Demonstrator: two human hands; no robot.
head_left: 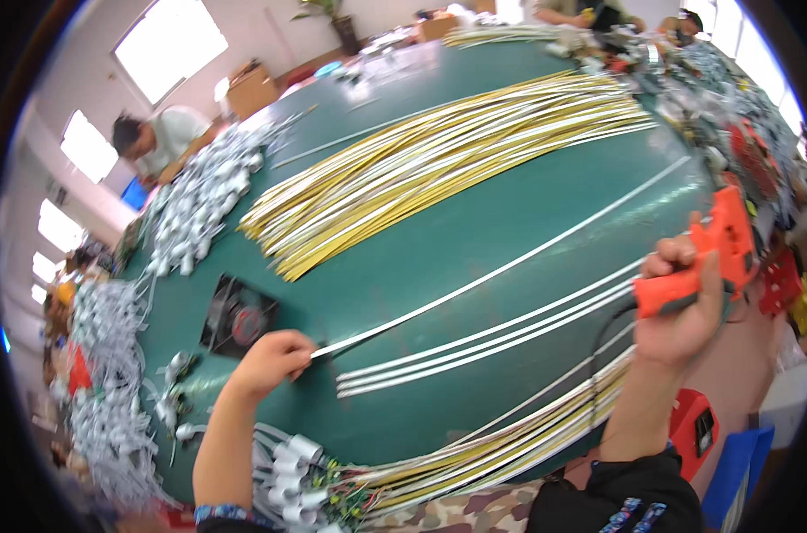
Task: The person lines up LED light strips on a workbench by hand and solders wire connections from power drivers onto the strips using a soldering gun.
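Note:
My left hand [275, 360] pinches the near-left end of a long thin white strip [510, 266], which runs off to the upper right across the green table [403, 315]. In my right hand [679, 329] is a red-orange pistol-shaped tool [727, 240], its handle wrapped by my fingers and a dark cord [593, 373] hanging below. Three more white strips [492, 345] lie side by side just nearer to me than the held one. Beside my left hand stands a small black fan [239, 315].
A broad bundle of yellow and white strips [448, 169] lies across the far table. Close to me is another bundle [501, 462], wired to white cylinders [292, 466]. White parts pile up at left [199, 195]. Clutter [723, 98] lines the right. People work at the far edges.

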